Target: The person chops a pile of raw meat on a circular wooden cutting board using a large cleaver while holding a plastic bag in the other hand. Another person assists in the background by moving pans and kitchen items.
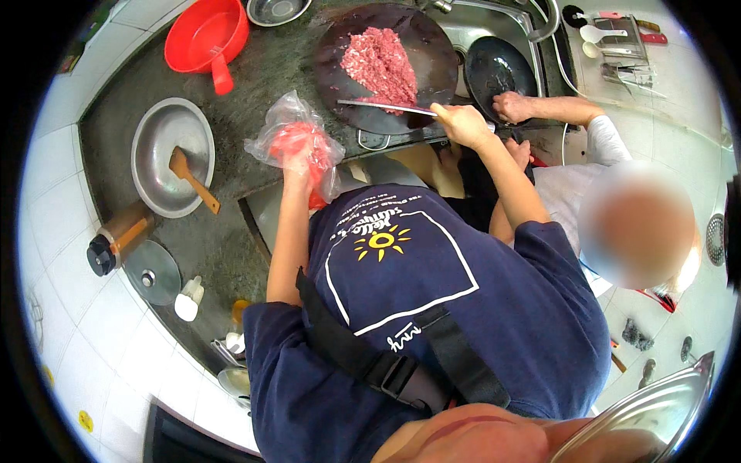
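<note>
My right hand (pixel 463 126) grips the handle of a kitchen knife (pixel 385 106), seen nearly edge-on. The blade lies across the near edge of a heap of minced meat (pixel 382 63). That raw pink meat is spread on a round, dark chopping board (pixel 431 55). My left hand (pixel 297 161) is to the left, close to the board's near side. It holds a clear plastic bag (pixel 272 130) together with a red plastic bag (pixel 317 168). The bags cover my left fingers, and what they contain cannot be made out.
A co-worker's hand (pixel 512 107) touches a black pan (pixel 492 63) in the steel sink (pixel 474 23), close to my right arm. On the counter (pixel 231 139) stand a red plastic scoop (pixel 200 37), a metal bowl (pixel 150 156) with a wooden spatula (pixel 194 179), and a glass lid (pixel 162 278).
</note>
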Tool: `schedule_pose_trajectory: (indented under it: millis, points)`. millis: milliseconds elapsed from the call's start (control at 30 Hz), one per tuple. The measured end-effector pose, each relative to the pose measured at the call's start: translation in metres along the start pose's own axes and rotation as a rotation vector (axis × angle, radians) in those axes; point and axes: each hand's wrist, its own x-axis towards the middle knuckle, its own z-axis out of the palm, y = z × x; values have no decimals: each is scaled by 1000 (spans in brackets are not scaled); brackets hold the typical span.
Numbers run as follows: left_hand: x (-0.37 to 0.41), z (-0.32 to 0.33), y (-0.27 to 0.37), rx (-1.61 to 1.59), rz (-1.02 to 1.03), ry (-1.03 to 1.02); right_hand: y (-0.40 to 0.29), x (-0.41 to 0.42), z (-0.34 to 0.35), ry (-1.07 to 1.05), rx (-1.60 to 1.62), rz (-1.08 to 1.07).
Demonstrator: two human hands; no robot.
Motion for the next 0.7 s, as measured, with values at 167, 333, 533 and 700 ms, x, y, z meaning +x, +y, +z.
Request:
schedule_pose_trajectory:
  millis: [167, 333, 533, 700]
  points:
    - [-5, 7, 5, -3, 25, 13, 18, -12, 14, -25, -70, -126]
    - [-1, -6, 2, 16, 19, 23, 31, -6, 15, -99, -108, -172]
    - [-6, -3, 7, 38, 6, 17, 50, 7, 26, -53, -203, -228]
    - [-6, -2, 6, 29, 28, -19, 53, 30, 17, 72, -248, -209]
